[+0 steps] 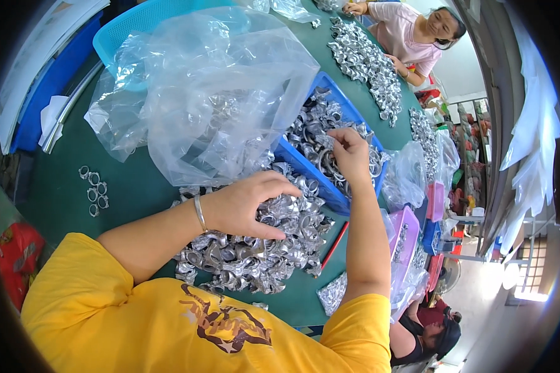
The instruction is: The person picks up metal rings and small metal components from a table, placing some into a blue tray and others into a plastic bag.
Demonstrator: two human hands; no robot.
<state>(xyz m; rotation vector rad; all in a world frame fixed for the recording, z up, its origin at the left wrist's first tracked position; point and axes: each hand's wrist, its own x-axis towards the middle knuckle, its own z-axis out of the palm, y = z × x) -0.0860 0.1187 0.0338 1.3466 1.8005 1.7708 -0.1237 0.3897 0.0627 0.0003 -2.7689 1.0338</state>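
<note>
A heap of shiny silvery ring-shaped metal pieces (249, 258) lies on the green table in front of me. My left hand (255, 202), with a bangle at its wrist, rests over this heap, thumb and fingers spread apart around some pieces. At the right, my right hand (350, 152) reaches into a blue plastic tray (314, 180) filled with similar pieces. Its thumb and fingers are pinched on a small silvery metal piece (323, 142), partly hidden by the fingers.
A large clear plastic bag (224, 81) covers part of a turquoise basket (127, 34). Several rings (94, 191) lie at the left. A red pen (335, 248) lies beside the heap. Across the table, a person (404, 34) sits by another metal pile (367, 65). Pink trays (404, 236) stand right.
</note>
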